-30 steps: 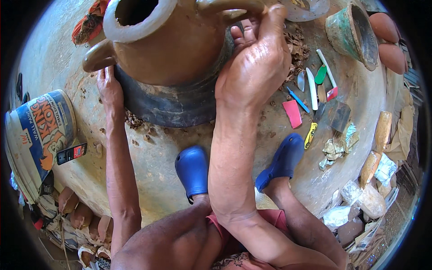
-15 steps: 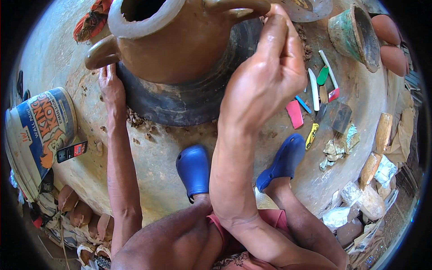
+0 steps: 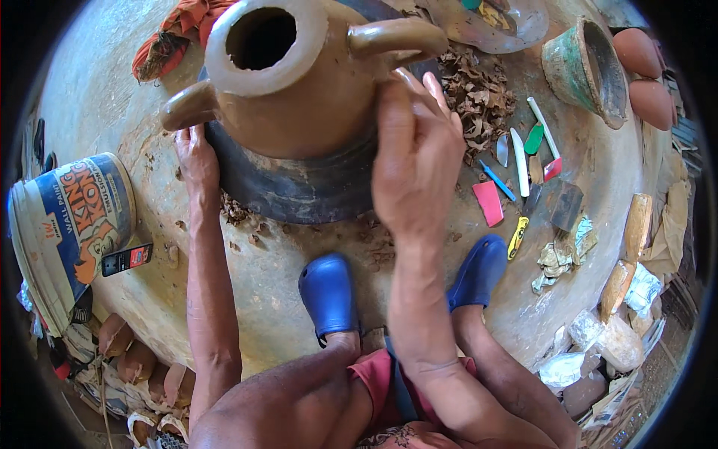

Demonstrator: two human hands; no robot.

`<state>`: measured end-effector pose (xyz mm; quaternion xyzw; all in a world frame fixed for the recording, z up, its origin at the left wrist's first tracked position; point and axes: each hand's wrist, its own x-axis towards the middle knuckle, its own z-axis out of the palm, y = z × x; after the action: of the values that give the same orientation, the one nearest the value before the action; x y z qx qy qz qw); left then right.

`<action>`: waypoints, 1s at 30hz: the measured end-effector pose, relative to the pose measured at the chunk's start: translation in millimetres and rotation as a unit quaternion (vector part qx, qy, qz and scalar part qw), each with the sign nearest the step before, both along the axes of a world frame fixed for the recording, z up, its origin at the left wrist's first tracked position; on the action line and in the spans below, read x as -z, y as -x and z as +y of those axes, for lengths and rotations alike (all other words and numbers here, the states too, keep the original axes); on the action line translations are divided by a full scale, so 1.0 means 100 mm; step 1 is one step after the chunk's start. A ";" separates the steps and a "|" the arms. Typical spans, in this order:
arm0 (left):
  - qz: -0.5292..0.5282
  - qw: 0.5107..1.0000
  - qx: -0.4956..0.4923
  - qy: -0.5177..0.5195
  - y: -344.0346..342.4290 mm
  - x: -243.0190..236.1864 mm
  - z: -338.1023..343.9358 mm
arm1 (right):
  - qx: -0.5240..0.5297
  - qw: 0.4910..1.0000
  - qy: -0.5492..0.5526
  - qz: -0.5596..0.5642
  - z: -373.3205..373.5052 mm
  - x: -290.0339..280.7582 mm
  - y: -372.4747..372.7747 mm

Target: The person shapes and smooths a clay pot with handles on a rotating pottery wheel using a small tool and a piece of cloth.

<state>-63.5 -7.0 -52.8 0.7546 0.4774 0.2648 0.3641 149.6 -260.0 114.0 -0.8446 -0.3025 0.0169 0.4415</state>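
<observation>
Movement: the right hand (image 3: 420, 153) has come down from the outer end of the right handle (image 3: 396, 36) to the flank of the clay pot (image 3: 299, 123); the left hand (image 3: 199, 168) stays beside the black base (image 3: 299, 193).
Clay pot: seated on the black base, between the hands.
Right fingers: partly bent, slightly parted, below the handle; blurred, so any hold cannot be told.
Left fingers: nearly straight, close together, under the left handle (image 3: 188, 106); tips hidden, hold uncertain.
Progress: body, mouth and both handles formed; shaping appears well advanced, what remains cannot be told.
Pot mouth: open, interior dark.
Clear dish (image 3: 516, 41): green and yellow pieces inside.
Bucket (image 3: 75, 217): contents unseen.
</observation>
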 end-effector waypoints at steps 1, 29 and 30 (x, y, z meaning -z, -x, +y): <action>0.020 0.999 0.014 -0.038 -0.03 -0.04 0.01 | -0.005 1.000 0.011 -0.011 -0.04 0.04 -0.09; -0.038 0.996 -0.032 0.069 -0.24 -0.33 -0.27 | -0.144 0.969 -0.170 0.106 -0.29 0.14 -0.07; -0.034 0.997 -0.034 0.064 -0.23 -0.32 -0.25 | -0.145 0.969 -0.170 0.107 -0.32 0.12 -0.08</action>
<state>-41.0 -32.4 -20.3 0.7034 0.5062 0.2722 0.4183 157.2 -291.6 101.7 -0.6976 -0.3710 0.1192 0.6013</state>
